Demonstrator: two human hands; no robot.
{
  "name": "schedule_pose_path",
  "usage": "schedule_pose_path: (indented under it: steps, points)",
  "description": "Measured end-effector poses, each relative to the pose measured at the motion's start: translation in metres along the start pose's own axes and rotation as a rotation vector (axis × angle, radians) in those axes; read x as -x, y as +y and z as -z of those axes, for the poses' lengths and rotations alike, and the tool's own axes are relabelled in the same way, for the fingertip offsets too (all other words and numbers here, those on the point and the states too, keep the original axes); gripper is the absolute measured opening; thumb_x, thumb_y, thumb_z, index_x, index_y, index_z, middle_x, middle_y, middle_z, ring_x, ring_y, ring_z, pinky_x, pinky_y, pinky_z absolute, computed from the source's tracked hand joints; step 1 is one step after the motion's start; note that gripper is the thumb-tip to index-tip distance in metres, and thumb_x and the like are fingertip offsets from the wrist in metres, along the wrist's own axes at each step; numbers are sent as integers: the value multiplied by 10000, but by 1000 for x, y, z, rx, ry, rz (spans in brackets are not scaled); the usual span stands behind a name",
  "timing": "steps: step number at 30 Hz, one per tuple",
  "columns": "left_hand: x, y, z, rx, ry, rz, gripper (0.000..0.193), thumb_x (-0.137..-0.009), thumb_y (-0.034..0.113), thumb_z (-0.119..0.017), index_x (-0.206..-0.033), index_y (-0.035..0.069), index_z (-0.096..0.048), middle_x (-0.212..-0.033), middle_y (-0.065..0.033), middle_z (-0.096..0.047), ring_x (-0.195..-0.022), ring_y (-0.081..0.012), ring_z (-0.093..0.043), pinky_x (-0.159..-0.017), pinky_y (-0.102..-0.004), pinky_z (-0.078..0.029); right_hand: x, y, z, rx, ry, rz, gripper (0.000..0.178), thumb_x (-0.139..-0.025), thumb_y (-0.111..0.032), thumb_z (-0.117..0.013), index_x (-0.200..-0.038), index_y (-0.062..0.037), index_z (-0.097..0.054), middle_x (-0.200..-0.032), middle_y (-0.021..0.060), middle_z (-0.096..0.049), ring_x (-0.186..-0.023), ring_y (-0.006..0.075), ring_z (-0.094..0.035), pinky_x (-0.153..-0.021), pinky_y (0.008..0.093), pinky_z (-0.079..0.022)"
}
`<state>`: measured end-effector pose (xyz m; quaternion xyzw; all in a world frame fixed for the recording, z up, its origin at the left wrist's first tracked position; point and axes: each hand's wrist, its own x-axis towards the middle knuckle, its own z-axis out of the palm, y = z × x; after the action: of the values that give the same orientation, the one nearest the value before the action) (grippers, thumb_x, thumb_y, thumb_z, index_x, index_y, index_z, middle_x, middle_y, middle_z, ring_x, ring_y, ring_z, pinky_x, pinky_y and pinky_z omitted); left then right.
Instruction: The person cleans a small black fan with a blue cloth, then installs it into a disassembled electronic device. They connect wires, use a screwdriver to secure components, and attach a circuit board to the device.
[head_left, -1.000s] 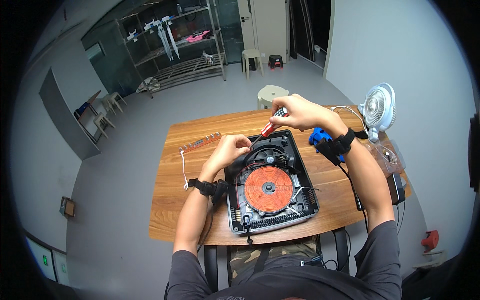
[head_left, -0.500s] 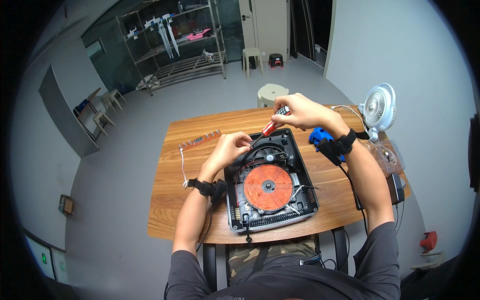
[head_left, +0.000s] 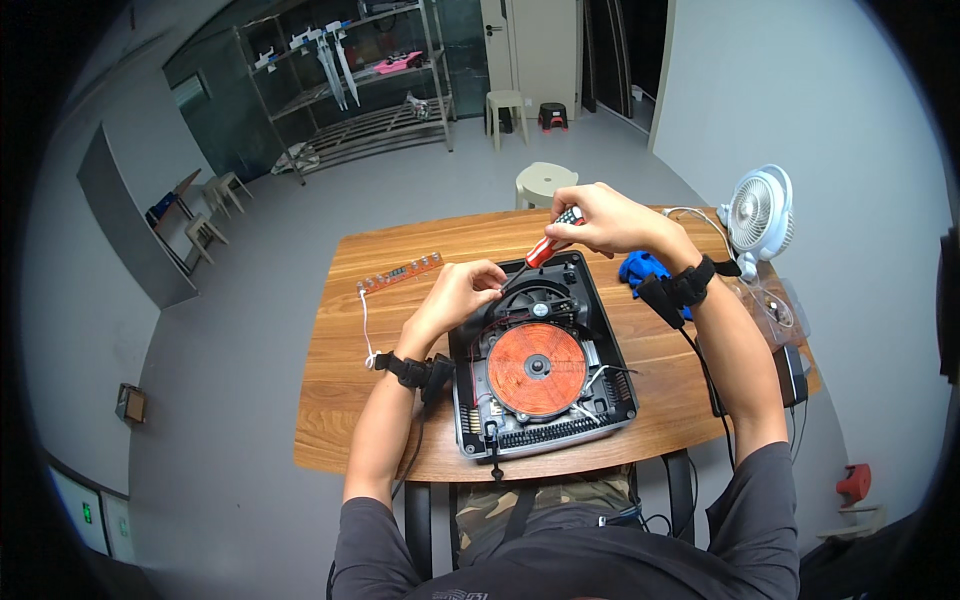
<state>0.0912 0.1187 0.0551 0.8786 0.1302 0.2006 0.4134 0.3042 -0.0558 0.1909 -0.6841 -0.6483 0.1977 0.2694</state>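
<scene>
Both hands are held about the far end of an opened black casing (head_left: 608,350), which is set near the middle of the wooden table (head_left: 330,400). By the right hand (head_left: 605,218) a red-and-white-handled screwdriver (head_left: 540,252) is gripped, its shaft slanted down to the left. At the shaft's lower end the thumb and fingertips of the left hand (head_left: 460,297) are brought close; whether anything is pinched cannot be told. Nearer in the casing an orange-red coil (head_left: 515,375) is seated
</scene>
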Motion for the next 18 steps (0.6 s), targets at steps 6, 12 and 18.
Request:
schedule_pose_path:
  steps: [6,12,18]
  points:
    - [0,2,-2,-10,-20,8,250,-845,1,-770,-1089,-16,-718,-934,-100,-770,-891,-146,-736,-831,-309,-593,1,-5,-4,1,14,-42,366,-966,-326,-702,-960,32,-624,-685,99,-688,-432,130,-559,-387,281,-417]
    - [-1,-2,-5,19,-77,47,257,-852,1,-757,-1104,-19,-714,-932,-112,-775,-887,-161,-743,-806,-313,-594,-9,-9,-8,70,15,-38,382,-963,-334,-699,-940,44,-641,-643,106,-674,-435,143,-578,-390,286,-423]
    - [-3,-21,1,-110,-151,31,298,-816,111,-813,-1100,48,-752,-1070,-107,-740,-1071,-240,-694,-964,-379,-538,-21,-14,-9,252,-18,63,362,-959,-313,-693,-944,46,-649,-673,131,-690,-453,167,-599,-414,305,-450]
